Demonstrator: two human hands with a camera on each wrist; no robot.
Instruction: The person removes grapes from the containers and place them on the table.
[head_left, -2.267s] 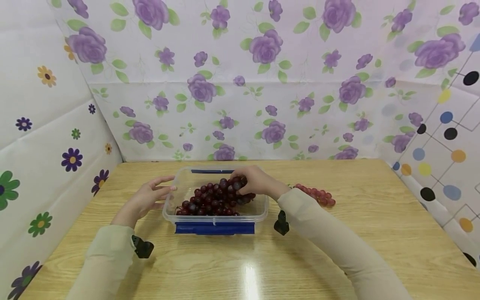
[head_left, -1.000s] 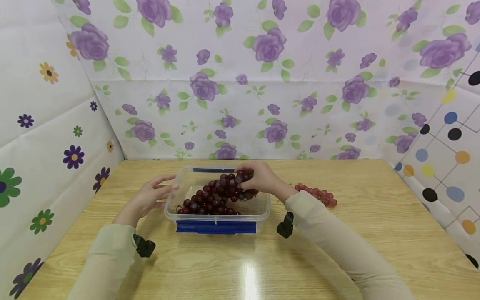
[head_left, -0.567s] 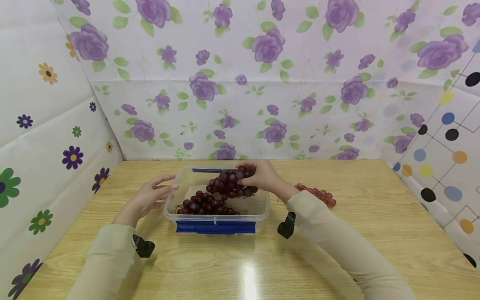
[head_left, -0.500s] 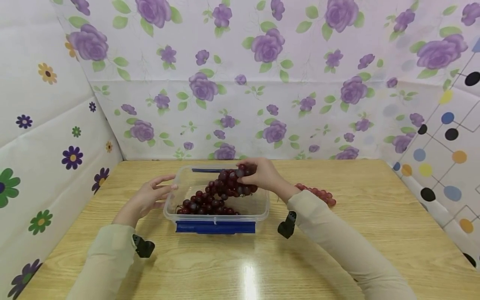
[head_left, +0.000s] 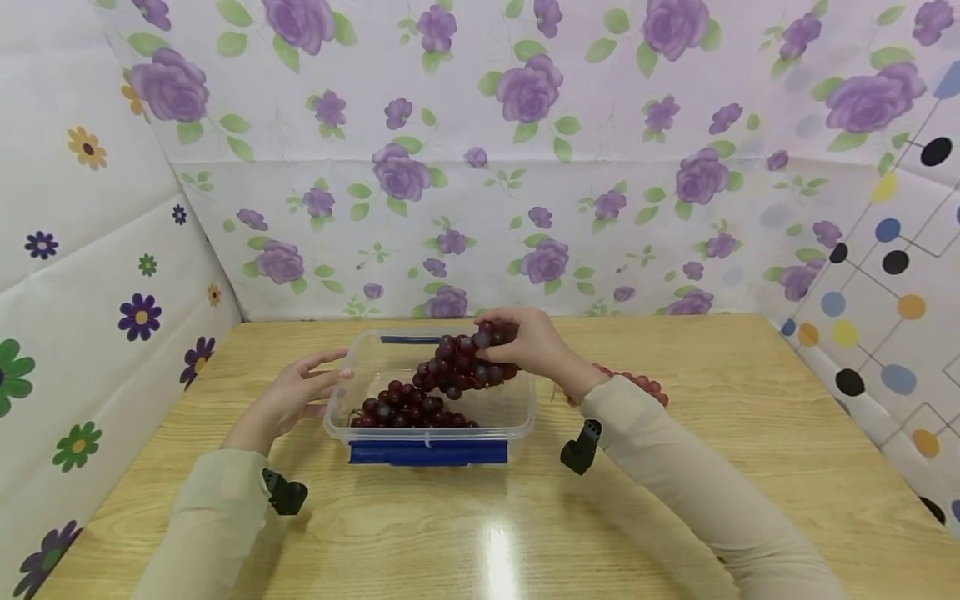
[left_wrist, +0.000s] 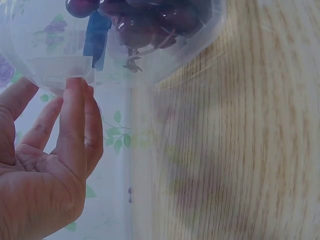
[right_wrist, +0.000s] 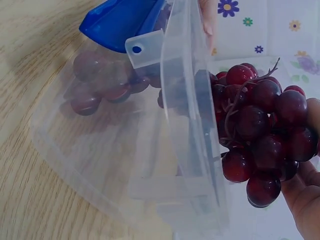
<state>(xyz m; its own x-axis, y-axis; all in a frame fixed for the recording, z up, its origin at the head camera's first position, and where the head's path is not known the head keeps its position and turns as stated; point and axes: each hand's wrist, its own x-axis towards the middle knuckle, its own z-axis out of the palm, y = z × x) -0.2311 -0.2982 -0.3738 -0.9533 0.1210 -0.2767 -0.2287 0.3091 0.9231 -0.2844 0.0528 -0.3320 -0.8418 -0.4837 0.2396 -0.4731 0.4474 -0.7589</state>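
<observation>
My right hand point(head_left: 536, 343) pinches a bunch of dark red grapes point(head_left: 463, 363) over the right half of a clear plastic box point(head_left: 341, 432) with blue clips. In the right wrist view this bunch point(right_wrist: 252, 127) hangs above the rim, its curly stem showing. A second dark bunch point(head_left: 405, 408) lies inside the box, along the front. My left hand point(head_left: 288, 396) is at the box's left side; in the left wrist view its fingers point(left_wrist: 74, 120) are loosely extended, fingertips right at a clear tab on the wall.
A lighter red bunch of grapes point(head_left: 645, 385) lies on the wooden table point(head_left: 420, 533) right of the box, partly covered by my right forearm. Flower-patterned cloth point(head_left: 465, 208) stands behind the table, with patterned sheets at left and right.
My right hand has lifted its grape bunch up and slightly right, drawing it away from the bunch in the box. My left hand has stayed by the box's left side.
</observation>
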